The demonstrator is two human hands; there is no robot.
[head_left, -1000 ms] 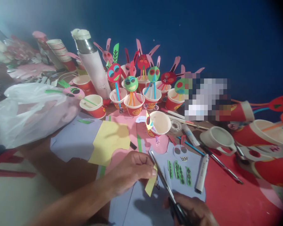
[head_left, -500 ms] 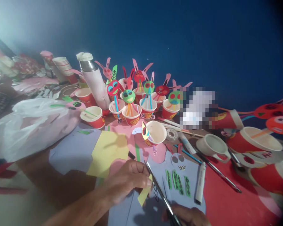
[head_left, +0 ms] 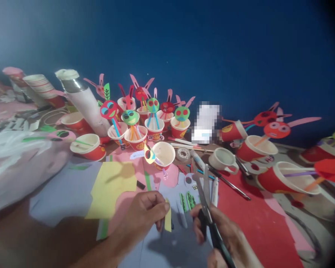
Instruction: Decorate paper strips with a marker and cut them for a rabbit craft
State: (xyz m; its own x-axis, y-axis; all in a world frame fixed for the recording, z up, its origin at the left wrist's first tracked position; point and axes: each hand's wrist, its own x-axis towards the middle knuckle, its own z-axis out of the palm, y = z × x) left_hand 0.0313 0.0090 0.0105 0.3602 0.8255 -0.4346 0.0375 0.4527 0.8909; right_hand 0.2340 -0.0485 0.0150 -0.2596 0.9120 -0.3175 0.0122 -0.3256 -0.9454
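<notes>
At the lower centre of the head view, the left hand (head_left: 145,214) pinches a small yellow paper strip (head_left: 168,220) between thumb and fingertips; the strip hangs roughly upright over a lavender sheet (head_left: 61,193). Just to its right, apart from the strip, the right hand (head_left: 229,238) is closed around the dark handles of a pair of scissors (head_left: 207,197), whose blades point up and away from the person and stand slightly parted. Beside the blades lie several green patterned strips (head_left: 187,199) and a white marker (head_left: 214,186), the latter at the edge of a red sheet (head_left: 248,219). A larger yellow sheet (head_left: 111,190) overlaps the lavender one to the left of the left hand, and pink paper (head_left: 171,178) lies beyond the strip. On that pink paper stands a paper cup (head_left: 164,153) bearing a yellow cut-out face, with a tape roll (head_left: 183,153) and a white mug (head_left: 222,160) near it to the right. Further back, a cluster of red cups (head_left: 153,128) holds paper faces with ears on coloured straws, set against a blue wall (head_left: 212,48). A metal flask (head_left: 82,102) leans at the left of the cluster, a stack of cups (head_left: 41,85) stands behind it, and a pale plastic bag (head_left: 16,167) occupies the left edge.
</notes>
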